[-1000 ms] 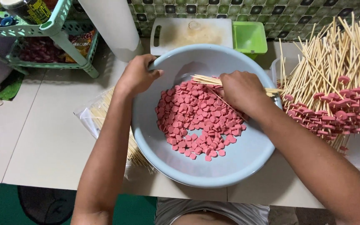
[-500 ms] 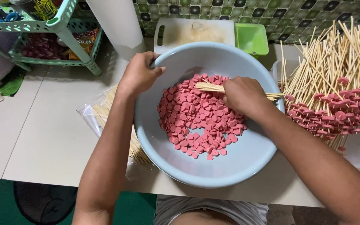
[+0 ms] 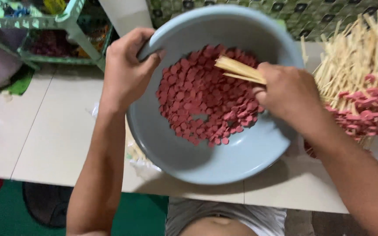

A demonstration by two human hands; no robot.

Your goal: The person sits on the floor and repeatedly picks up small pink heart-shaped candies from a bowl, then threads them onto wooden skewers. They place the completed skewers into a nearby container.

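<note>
A large pale blue basin [image 3: 237, 157] sits on the white tiled counter and holds a heap of small red round slices [image 3: 200, 98]. My left hand [image 3: 127, 65] grips the basin's rim at its upper left. My right hand [image 3: 287, 91] is inside the basin at the right, shut on a small bundle of bamboo skewers [image 3: 239, 70] that points left over the slices.
A pile of bamboo skewers [image 3: 355, 57] lies to the right, some loaded with red slices [image 3: 364, 113]. A green plastic rack [image 3: 44, 26] stands at the upper left. A clear bag [image 3: 134, 153] lies under the basin's left side. The counter edge runs along the bottom.
The view has come closer to the basin, which now fills more of the frame. Both hands keep their holds; the skewer bundle stays over the slices.
</note>
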